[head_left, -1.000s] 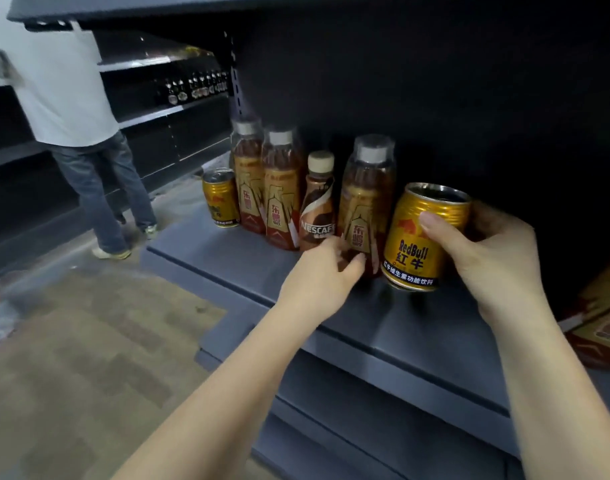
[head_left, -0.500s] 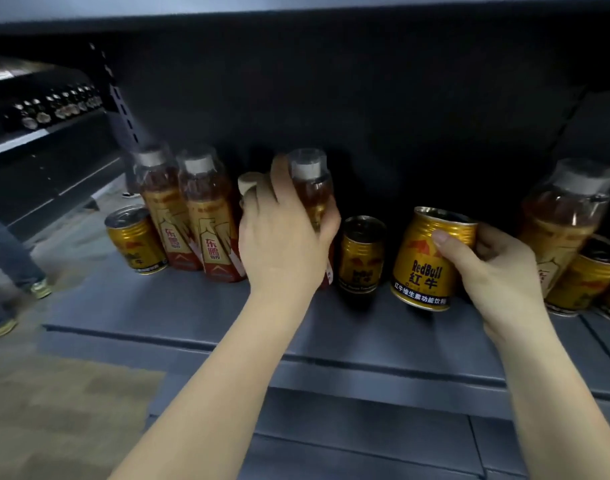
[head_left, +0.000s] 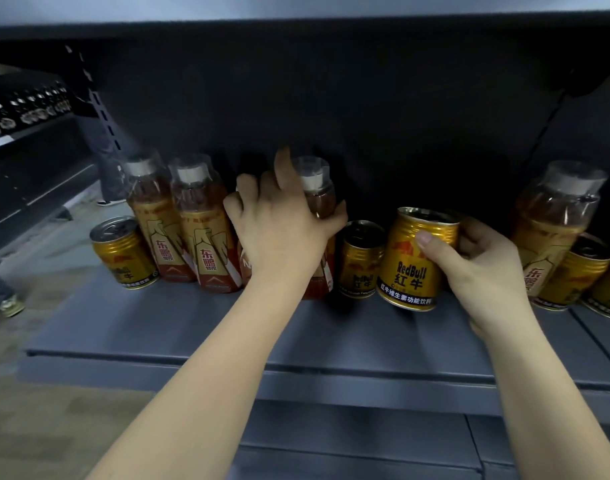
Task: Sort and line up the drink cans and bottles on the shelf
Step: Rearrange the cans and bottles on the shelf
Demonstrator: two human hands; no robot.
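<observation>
Left hand point(head_left: 282, 230) grips a bottle point(head_left: 317, 202) upright mid-shelf point(head_left: 192, 327); right hand point(head_left: 476, 268) clamps a tilted can point(head_left: 412, 265), just beside another can point(head_left: 360, 261) near the shelf's back.

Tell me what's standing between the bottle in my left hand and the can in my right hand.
One small gold can stands between the bottle and the held can, set a little further back, in the head view.

Both hands reach forward, left point(head_left: 282, 230) and right point(head_left: 476, 261) curled closed.
</observation>
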